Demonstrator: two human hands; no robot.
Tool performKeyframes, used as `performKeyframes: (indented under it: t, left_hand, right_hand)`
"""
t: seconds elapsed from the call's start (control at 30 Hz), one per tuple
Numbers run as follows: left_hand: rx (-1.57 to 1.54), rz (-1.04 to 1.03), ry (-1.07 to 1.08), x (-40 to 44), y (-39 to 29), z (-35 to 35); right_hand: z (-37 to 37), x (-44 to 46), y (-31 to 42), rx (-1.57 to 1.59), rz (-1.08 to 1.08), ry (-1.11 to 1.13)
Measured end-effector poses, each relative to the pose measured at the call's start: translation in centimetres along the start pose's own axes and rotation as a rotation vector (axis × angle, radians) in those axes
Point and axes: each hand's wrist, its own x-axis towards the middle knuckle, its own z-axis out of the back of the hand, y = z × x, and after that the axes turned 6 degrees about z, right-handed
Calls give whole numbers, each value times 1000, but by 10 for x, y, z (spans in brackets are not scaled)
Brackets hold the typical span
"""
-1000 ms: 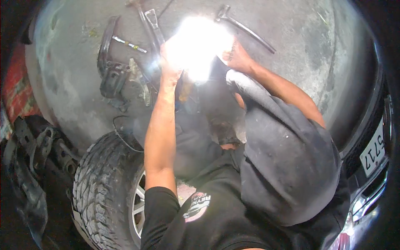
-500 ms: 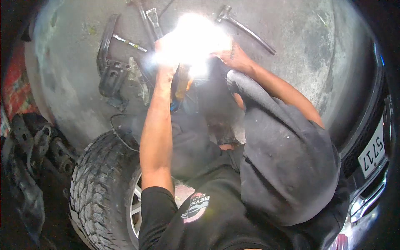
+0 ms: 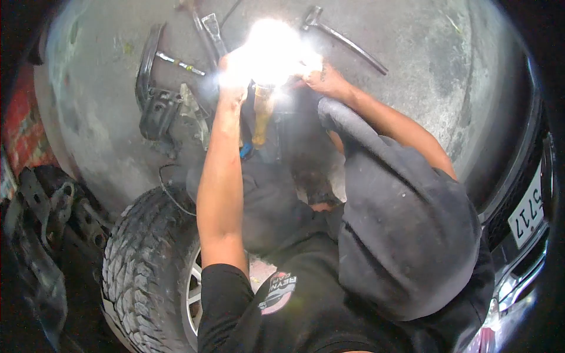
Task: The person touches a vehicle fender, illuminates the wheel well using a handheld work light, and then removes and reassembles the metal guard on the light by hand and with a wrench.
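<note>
A very bright white glare [image 3: 273,50] sits between my two hands and washes out whatever is there. My left hand [image 3: 233,88] reaches to its left side, with the fingers lost in the light. On the other side, my right hand [image 3: 325,79] has its fingers curled toward the glare; what they grip cannot be made out. Just below the glare stands a yellowish, handle-like piece [image 3: 262,120], with a small blue part [image 3: 246,150] at its lower end. A hammer [image 3: 353,47] lies on the floor beyond my right hand.
Left of my hands lie a curved metal bar [image 3: 147,65], a thin rod [image 3: 179,63], a dark bracket [image 3: 160,112] and a flat-ended tool [image 3: 213,32]. A tire [image 3: 144,265] stands near my left arm. Grey cloth [image 3: 406,223] covers my right side. A licence plate [image 3: 528,213] shows at right.
The glare has shrunk a little at its lower edge, so the yellowish piece shows more clearly. Both hands keep nearly the same place; the view has shifted slightly.
</note>
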Motion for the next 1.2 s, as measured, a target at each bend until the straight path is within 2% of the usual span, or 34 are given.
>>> performKeyframes:
  t: [0.03, 0.13, 0.27, 0.3, 0.37, 0.47, 0.53, 0.63, 0.67, 0.73, 0.77, 0.83, 0.9, 0.97, 1.07, 1.17, 1.2]
  left_hand:
    - [9, 45, 5, -2, -1, 2]
    - [40, 113, -9, -15, -12, 1]
    - [143, 211, -88, -41, -42, -11]
    - [142, 211, -77, -49, -52, -19]
    - [380, 331, -25, -58, -64, -34]
    - [612, 358, 16, -62, -50, -39]
    - [764, 367, -2, -62, -35, -39]
    - [677, 216, 7, -58, -36, -48]
    - [630, 252, -3, -58, -42, -52]
    - [583, 289, -10, -58, -58, -60]
    - [582, 323, -22, -57, -64, -62]
    - [582, 354, -33, -56, -66, -60]
    - [377, 322, -51, -55, -63, -55]
    - [354, 335, -21, -52, -64, -48]
    - [324, 371, 9, -51, -72, -50]
    - [333, 365, 22, -50, -66, -49]
    - [348, 335, 33, -49, -63, -49]
  right_hand:
    - [-1, 1, 1, -148, -68, -37]
    - [10, -2, -11, -237, -115, -37]
    - [7, 1, 6, -146, -89, -78]
    - [16, 5, -11, -382, 29, -91]
    - [32, 11, -38, -622, 148, -109]
    - [27, 19, -34, -295, 100, -223]
    - [0, 19, 15, -119, -89, -243]
    - [-4, 19, 20, -91, -172, -302]
    - [-2, 19, 19, -100, -179, -320]
    - [-10, 22, 32, -347, -245, -356]
    - [-9, 22, 32, -347, -245, -358]
    - [-8, 24, 34, -592, -90, -306]
    - [-8, 25, 43, -659, -9, -329]
    - [-10, 27, 58, -725, 73, -348]
    - [-20, 31, 87, -698, 4, -368]
    - [-21, 34, 88, -866, 77, -355]
    - [-22, 35, 88, -1024, 143, -343]
